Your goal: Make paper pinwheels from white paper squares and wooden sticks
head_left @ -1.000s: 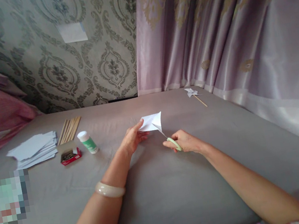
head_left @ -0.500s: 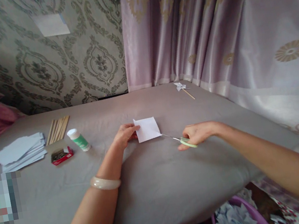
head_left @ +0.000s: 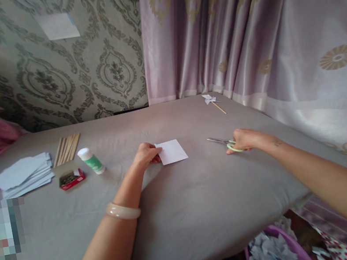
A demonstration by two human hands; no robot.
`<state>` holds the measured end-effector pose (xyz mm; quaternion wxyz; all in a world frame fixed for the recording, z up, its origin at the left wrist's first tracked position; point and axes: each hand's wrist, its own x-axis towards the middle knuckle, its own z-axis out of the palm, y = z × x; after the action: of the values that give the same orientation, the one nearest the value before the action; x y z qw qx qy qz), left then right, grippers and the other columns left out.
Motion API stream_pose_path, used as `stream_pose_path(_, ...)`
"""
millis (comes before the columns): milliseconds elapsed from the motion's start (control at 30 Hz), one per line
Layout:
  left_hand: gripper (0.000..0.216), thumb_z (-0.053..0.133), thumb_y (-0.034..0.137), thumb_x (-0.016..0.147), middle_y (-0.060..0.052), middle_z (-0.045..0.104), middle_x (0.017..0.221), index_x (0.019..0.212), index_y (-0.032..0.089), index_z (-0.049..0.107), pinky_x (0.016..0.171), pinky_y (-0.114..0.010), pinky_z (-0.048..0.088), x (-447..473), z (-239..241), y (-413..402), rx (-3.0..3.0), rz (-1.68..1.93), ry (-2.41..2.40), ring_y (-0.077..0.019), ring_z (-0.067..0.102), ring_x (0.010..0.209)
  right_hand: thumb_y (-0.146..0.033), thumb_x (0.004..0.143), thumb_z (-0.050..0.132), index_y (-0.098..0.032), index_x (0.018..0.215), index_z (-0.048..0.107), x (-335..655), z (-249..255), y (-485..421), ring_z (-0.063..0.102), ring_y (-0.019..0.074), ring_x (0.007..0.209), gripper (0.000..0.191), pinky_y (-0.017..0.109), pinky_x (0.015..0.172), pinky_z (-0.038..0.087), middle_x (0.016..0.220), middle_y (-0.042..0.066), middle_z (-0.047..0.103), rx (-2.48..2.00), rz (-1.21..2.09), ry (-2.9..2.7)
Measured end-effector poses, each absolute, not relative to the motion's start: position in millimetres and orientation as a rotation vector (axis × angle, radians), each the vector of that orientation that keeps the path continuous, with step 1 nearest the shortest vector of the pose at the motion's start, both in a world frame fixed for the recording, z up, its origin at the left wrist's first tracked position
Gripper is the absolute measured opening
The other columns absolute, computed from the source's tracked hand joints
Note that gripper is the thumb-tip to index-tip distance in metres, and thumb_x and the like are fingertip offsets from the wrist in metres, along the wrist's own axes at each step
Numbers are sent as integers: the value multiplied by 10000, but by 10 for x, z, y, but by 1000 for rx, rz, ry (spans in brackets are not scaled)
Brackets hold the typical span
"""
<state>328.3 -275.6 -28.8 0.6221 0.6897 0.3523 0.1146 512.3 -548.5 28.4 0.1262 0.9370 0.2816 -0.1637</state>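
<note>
A white square of paper [head_left: 171, 152] is pinched at its left edge by my left hand [head_left: 147, 154], thumb on top. A short cut line shows near the paper's lower right corner. To the right, my right hand [head_left: 243, 140] is closed round the pale green handles of a pair of scissors [head_left: 220, 140]. The scissors' blades point left, apart from the paper, and look nearly closed.
On the grey-covered table [head_left: 189, 217] at left are stacked paper sheets [head_left: 25, 174], wooden sticks [head_left: 67, 149], a small red box [head_left: 71, 179] and a green-white glue stick [head_left: 91, 161]. A paper pinwheel [head_left: 210, 99] lies far right. A purple basin [head_left: 296, 245] of paper pieces stands below.
My right hand has drawn the scissors away from the paper, to the right and slightly up. My left hand keeps its hold on the paper, which now lies flatter.
</note>
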Motion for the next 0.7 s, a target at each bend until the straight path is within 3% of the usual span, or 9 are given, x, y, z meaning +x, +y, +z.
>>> stream_pose_path(167,226,714,122,599,-21,528,349,427,154,570,336,-191,257,3267,-308,-2721,1717,248,809,-89,424,287,-598,651,649,-181,688,698,5212,272,-5546,652,240,716,421,293,572,387,777,131,698,2693,-321,865)
stream_pose_path(400,263,693,153,625,-2,516,359,407,161,547,351,-194,251,3230,-224,-2770,1835,255,784,-70,398,294,-429,662,711,-159,576,642,5393,235,-5631,558,141,496,292,246,502,368,512,32,590,2824,-744,878)
stream_pose_path(567,261,681,216,649,-11,523,400,433,166,544,381,-222,274,3196,-174,-2790,1909,234,786,-95,418,334,-547,592,716,-175,568,653,5378,231,-5639,585,174,564,378,257,520,350,542,53,603,2826,-340,938)
stream_pose_path(700,160,678,273,667,-21,570,507,572,164,609,479,-238,325,3224,-149,-2761,2037,409,910,-130,486,473,-562,655,656,-124,642,683,5275,147,-5517,542,143,477,439,241,474,342,497,34,569,3202,-444,923)
